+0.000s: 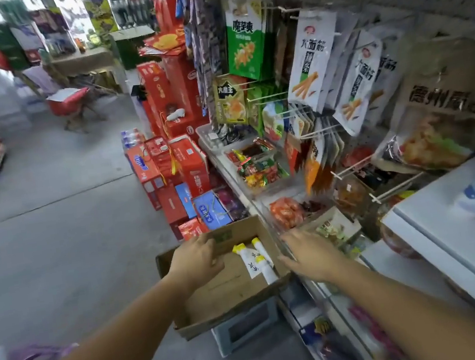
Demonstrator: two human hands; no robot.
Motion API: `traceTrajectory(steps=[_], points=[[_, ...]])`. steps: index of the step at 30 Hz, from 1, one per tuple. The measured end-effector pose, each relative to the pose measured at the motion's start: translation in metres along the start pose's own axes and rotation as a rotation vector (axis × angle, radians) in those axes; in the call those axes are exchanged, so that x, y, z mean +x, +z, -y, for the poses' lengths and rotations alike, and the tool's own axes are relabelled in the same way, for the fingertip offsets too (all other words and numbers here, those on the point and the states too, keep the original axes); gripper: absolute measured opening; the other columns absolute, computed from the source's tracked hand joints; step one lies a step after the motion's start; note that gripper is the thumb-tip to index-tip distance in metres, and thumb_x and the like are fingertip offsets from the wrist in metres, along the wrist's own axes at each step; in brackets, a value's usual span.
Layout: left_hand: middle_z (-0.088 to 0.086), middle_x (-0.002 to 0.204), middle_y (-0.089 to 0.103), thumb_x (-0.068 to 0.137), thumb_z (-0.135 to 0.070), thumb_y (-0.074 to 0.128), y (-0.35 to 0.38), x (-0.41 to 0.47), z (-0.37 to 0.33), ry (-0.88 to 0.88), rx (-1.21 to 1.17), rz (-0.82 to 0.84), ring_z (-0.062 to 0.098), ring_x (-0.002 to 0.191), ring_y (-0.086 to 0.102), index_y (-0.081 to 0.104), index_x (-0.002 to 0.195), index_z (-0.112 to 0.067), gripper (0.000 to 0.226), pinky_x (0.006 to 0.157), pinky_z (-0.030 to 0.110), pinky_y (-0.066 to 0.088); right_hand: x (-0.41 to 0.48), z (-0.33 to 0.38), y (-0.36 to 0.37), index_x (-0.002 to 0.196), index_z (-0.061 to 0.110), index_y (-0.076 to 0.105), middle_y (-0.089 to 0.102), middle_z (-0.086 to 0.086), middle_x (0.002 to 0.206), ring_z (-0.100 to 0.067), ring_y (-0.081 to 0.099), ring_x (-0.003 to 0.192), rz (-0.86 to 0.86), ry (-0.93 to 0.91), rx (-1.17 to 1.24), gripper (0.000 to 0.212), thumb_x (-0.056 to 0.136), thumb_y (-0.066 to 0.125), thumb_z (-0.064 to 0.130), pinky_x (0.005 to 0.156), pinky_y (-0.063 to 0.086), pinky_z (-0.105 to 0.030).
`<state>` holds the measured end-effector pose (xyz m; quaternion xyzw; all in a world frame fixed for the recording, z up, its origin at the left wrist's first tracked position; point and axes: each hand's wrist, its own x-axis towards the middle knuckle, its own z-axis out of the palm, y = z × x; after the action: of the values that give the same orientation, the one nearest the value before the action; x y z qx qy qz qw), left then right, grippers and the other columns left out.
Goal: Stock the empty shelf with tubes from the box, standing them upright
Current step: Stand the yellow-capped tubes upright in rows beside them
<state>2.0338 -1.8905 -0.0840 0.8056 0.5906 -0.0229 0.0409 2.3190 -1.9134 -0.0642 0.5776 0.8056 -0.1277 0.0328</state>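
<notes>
Tubes [258,257] bear unreadable writing; left hand [195,257], right hand [309,253] spread, holding nothing.

The box [230,292] sits on a crate [244,330], just left of the shelves [227,170], with tubes [260,260] lying in its far right corner. The left hand [198,257] is over the box, and the right hand [309,252] is at its right edge. Cartons [192,167] stand behind the box.

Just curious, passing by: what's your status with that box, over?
Both hands open, empty: left hand over the box, right hand at its right edge. A few tubes lying flat inside, none picked. Nothing between hands and tubes.
</notes>
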Motion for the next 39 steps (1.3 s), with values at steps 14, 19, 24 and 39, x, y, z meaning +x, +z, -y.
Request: traceTrajectory(steps=[14, 19, 24, 39], points=[[0.006, 0.117, 0.065, 0.079, -0.023, 0.063, 0.153, 0.099, 0.036, -0.028, 0.004, 0.218, 0.026, 0.106, 0.061, 0.063, 0.124, -0.012, 0.046, 0.085, 0.035, 0.051, 0.163, -0.026, 0.140, 0.133, 0.016, 0.047, 0.050, -0.004, 0.130, -0.027, 0.050, 0.120, 0.205, -0.045, 0.064, 0.043, 0.098, 0.045, 0.042, 0.093, 0.043, -0.039], [-0.003, 0.088, 0.069, 0.056, -0.025, 0.079, 0.228, 0.147, 0.054, 0.037, 0.029, 0.290, 0.018, 0.078, 0.066, 0.074, 0.099, -0.018, 0.045, 0.056, 0.026, 0.051, 0.219, -0.038, 0.204, 0.132, 0.016, 0.048, 0.051, -0.004, 0.128, -0.025, 0.050, 0.120, 0.234, -0.005, 0.095, 0.042, 0.098, 0.050, 0.040, 0.094, 0.042, -0.039], [0.007, 0.118, 0.063, 0.084, -0.015, 0.056, 0.299, 0.188, 0.067, 0.085, -0.020, 0.346, 0.029, 0.106, 0.060, 0.060, 0.124, -0.013, 0.040, 0.073, 0.035, 0.050, 0.270, -0.047, 0.271, 0.126, 0.010, 0.051, 0.052, -0.008, 0.128, -0.027, 0.051, 0.118, 0.282, 0.084, 0.098, 0.036, 0.098, 0.053, 0.034, 0.092, 0.039, -0.034], [0.006, 0.153, 0.035, 0.098, -0.008, 0.041, 0.398, 0.285, 0.047, 0.141, -0.095, 0.296, 0.027, 0.134, 0.037, 0.022, 0.156, -0.014, 0.062, 0.080, 0.041, 0.050, 0.352, -0.069, 0.404, 0.143, 0.007, 0.039, 0.057, -0.014, 0.130, -0.029, 0.057, 0.118, 0.194, 0.297, 0.344, 0.060, 0.090, 0.066, 0.019, 0.090, 0.050, -0.041]])
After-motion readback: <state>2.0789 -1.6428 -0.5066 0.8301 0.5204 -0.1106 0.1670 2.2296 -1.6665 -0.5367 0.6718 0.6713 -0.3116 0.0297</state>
